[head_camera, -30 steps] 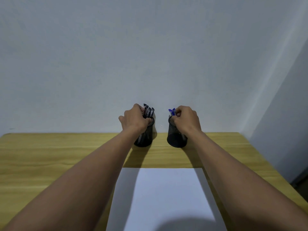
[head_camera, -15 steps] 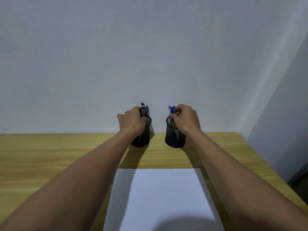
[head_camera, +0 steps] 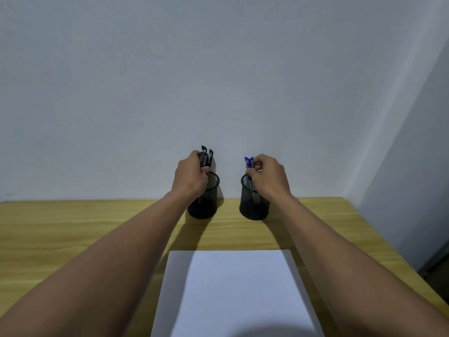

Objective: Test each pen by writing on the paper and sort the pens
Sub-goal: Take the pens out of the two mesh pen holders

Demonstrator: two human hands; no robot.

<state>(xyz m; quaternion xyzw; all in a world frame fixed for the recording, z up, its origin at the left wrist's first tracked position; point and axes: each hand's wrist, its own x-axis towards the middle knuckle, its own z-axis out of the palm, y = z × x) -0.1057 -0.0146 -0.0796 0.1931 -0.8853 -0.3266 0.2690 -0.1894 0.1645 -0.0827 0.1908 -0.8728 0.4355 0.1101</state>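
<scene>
- Left hand point(head_camera: 192, 177) closed around a bundle of black pens point(head_camera: 206, 155); the clip ends stick up past the knuckles.
- Right hand point(head_camera: 268, 177) has thumb and fingertips pinched on the blue pens point(head_camera: 248, 161) just under their caps.
- Both mesh cups stand at the far edge of the table point(head_camera: 73, 229), against the wall point(head_camera: 218, 69), near its middle and a little apart from each other. Left cup point(head_camera: 204, 203) is for the black pens, right cup point(head_camera: 254, 205) for the blue.
- Change over the last second: the black bundle rides slightly higher. The open mouth of the left cup now shows beside the hand, where the fist sat low on the rim before. The lower ends seem to be still inside the mesh, though I cannot tell for certain.
- Blue pens have barely shifted; their barrels still run down into the right cup.
- Paper point(head_camera: 233, 293) lies flat at the near edge, between the forearms, with no marks visible on it.
- Reading: the pens look already grouped by colour, and both hands are starting to draw them out, the left leading. No testing is done yet.
- Next need, as I judge it: get the bundles clear of the rims without tipping the light cups, then single out one pen for the sheet.
</scene>
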